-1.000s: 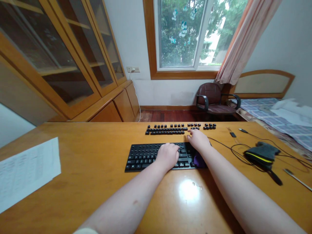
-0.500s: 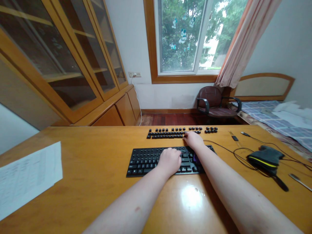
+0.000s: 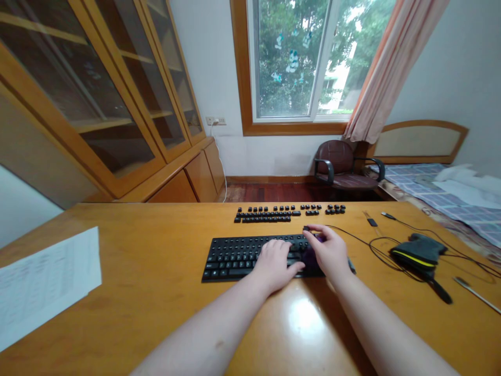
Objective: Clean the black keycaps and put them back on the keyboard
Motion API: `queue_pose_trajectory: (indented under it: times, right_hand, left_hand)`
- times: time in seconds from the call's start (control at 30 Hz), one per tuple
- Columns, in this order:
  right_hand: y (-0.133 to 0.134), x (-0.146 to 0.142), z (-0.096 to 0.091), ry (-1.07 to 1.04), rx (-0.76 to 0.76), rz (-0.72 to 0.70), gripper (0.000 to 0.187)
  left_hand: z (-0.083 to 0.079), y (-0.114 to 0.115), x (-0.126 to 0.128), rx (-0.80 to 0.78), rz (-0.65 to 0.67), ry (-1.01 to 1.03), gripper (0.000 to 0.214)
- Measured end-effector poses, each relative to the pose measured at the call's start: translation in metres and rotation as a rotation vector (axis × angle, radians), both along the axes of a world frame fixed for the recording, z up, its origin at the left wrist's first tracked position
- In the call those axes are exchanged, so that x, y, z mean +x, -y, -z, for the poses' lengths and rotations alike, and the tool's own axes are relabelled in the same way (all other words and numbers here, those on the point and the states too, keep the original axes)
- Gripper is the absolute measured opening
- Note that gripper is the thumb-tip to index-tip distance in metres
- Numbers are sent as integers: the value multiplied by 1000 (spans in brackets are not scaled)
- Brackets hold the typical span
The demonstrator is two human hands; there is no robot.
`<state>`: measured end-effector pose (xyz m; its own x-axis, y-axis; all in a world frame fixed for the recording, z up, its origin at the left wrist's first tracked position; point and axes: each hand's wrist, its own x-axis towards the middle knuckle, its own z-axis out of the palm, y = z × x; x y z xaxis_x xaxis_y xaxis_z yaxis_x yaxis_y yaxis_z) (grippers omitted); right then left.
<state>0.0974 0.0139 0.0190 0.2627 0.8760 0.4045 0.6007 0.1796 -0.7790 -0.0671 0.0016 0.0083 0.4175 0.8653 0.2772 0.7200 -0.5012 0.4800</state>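
The black keyboard (image 3: 235, 256) lies on the wooden desk, its upper rows showing bare key posts and its lower left rows still capped. My left hand (image 3: 274, 263) rests palm-down on the middle of it, thumb stretched to the right, fingers loosely spread. Above the keyboard's right part, my right hand (image 3: 329, 250) pinches a small black keycap (image 3: 306, 228) between thumb and forefinger. Something purple (image 3: 312, 258) shows beneath this hand; its kind is unclear. Behind the keyboard, loose keycaps (image 3: 266, 215) stand in rows, with another cluster of keycaps (image 3: 335, 209) at the right.
Paper sheets (image 3: 50, 282) lie at the left. On the right are a grey pouch (image 3: 420, 253) with a yellow stripe, a looping black cable (image 3: 376, 243), a USB plug (image 3: 387, 214), a small black piece (image 3: 371, 222) and a thin brush-like tool (image 3: 464, 283).
My right hand has come back from the keycap rows toward the keyboard's right side, with a keycap in its fingertips. My left hand's thumb has spread outward.
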Motion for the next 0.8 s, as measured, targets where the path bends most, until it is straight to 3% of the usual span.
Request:
queue_pose_trajectory:
  times: [0.07, 0.13, 0.23, 0.33, 0.47, 0.63, 0.8]
  right_hand:
    - [17, -1, 3, -144, 11, 18, 34]
    - [30, -4, 6, -197, 73, -5, 31]
    - [43, -8, 7, -149, 150, -127, 20]
    - [48, -10, 7, -58, 185, -256, 13]
    - [44, -7, 9, 27, 194, -329, 13]
    - [42, -2, 9, 67, 206, -394, 15]
    - [38, 3, 10, -155, 185, -319, 25]
  left_hand:
    - [0, -1, 2, -124, -6, 301, 39]
    - [-1, -1, 7, -349, -15, 652, 35]
    - [-1, 5, 18, -757, 19, 1105, 31]
    - [3, 17, 23, -964, 2, 1436, 26]
    - [9, 30, 23, -1086, -41, 1645, 22]
    - [9, 31, 23, -1174, -28, 1765, 20]
    - [11, 24, 24, -1205, -17, 1826, 16]
